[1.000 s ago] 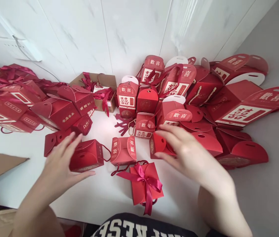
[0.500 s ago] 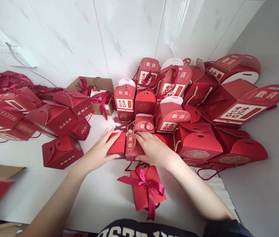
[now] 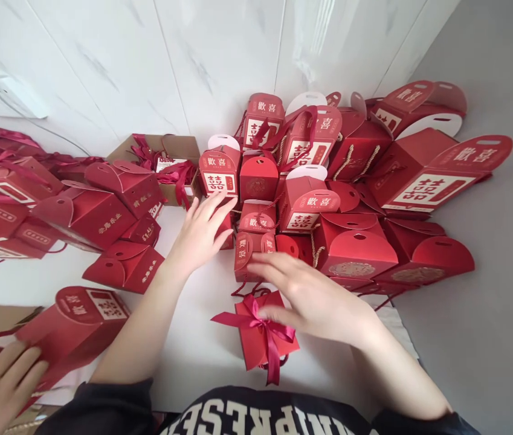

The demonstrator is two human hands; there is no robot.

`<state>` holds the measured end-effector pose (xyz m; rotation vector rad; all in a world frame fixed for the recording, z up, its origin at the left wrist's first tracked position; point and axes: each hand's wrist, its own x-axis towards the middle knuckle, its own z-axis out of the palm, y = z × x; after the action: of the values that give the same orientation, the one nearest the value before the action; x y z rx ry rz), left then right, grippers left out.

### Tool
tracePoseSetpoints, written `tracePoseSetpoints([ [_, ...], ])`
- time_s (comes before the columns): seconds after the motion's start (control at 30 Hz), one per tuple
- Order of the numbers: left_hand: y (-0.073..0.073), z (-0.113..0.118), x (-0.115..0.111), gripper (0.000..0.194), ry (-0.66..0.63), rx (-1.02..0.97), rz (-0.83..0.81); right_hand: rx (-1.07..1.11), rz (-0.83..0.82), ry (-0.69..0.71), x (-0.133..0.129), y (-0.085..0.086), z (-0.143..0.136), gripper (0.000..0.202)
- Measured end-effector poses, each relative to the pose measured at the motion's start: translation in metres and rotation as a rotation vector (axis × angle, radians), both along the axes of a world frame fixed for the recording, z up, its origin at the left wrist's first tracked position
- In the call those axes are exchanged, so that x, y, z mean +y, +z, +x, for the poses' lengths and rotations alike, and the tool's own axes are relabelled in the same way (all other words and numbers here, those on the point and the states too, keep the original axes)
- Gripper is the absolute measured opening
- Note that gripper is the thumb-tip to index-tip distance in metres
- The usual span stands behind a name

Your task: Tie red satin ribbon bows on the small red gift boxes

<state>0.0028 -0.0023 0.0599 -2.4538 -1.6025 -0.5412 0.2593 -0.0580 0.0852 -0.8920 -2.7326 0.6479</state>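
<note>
My left hand (image 3: 202, 232), fingers spread, reaches over a small red box (image 3: 226, 232) in front of an upright red box (image 3: 219, 169); whether it touches them I cannot tell. My right hand (image 3: 299, 293) is open above a flat red box with a magenta ribbon bow (image 3: 265, 332). Its fingertips are near a small red box with a cord (image 3: 248, 257). Nothing is held in my right hand.
Several red boxes (image 3: 356, 241) are packed at the right. More boxes (image 3: 90, 217) and ribbons lie at the left. A cardboard box (image 3: 183, 145) stands by the wall. At the lower left another person's hand (image 3: 6, 380) touches a red box (image 3: 75, 329).
My left hand has moved up and forward, pushing or carrying the small box away. My right hand has come back toward the bow. Another person's hand has appeared with a red box, lower left.
</note>
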Motion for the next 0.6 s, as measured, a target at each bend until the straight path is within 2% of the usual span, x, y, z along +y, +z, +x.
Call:
tracePoseSetpoints([
  [0.07,0.018,0.005,-0.016,0.043,-0.037,-0.045,0.053,-0.065,-0.116,0.106,-0.014,-0.002,0.004,0.085],
  [0.13,0.032,0.010,-0.029,0.036,-0.064,-0.101,0.087,-0.166,-0.159,0.129,-0.026,-0.013,-0.001,0.104],
  [0.23,0.045,0.017,-0.042,0.030,-0.103,-0.151,0.099,-0.260,-0.127,0.076,-0.035,-0.030,-0.013,0.105],
  [0.33,0.052,0.024,-0.051,0.026,-0.153,-0.181,0.051,-0.187,-0.092,0.039,-0.031,-0.033,-0.016,0.101],
  [0.4,0.055,0.027,-0.060,0.025,-0.163,-0.205,0.021,-0.093,-0.088,0.021,-0.027,-0.022,-0.006,0.101],
  [0.6,0.059,0.024,-0.097,0.025,-0.127,-0.206,0.022,0.032,0.037,-0.055,-0.024,0.032,0.039,0.105],
])
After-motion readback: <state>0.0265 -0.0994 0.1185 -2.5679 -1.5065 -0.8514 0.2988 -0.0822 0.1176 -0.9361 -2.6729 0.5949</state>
